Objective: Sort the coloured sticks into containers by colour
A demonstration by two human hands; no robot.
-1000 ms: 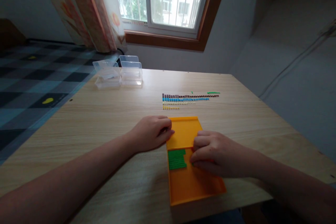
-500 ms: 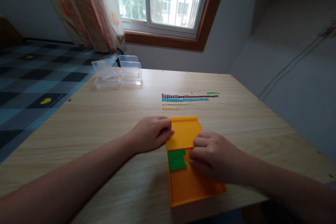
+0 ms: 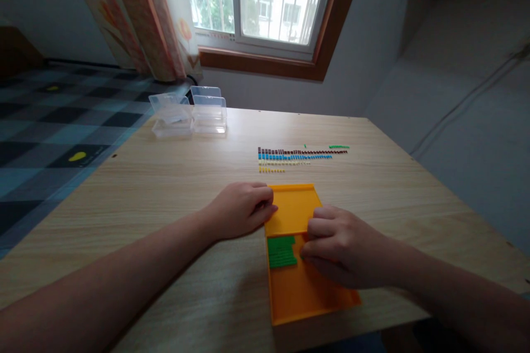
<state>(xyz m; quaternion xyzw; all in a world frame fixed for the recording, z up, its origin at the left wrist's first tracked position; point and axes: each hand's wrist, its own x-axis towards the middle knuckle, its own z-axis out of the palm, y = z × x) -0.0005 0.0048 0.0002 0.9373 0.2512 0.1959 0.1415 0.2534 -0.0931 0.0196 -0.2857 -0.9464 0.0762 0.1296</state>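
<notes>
Green strips (image 3: 281, 252) lie crosswise in orange tray (image 3: 306, 306), just left of nearer right hand (image 3: 337, 245); grip together, hold unclear.

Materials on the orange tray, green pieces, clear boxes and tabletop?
Orange tray: likely molded plastic, slight sheen; uniform color, thin rims.
Green pieces: probably plastic; evenly colored, finish unclear.
Clear boxes: glossy, likely plastic; see-through walls.
Tabletop: satin wood or laminate; pale grain shows.
</notes>
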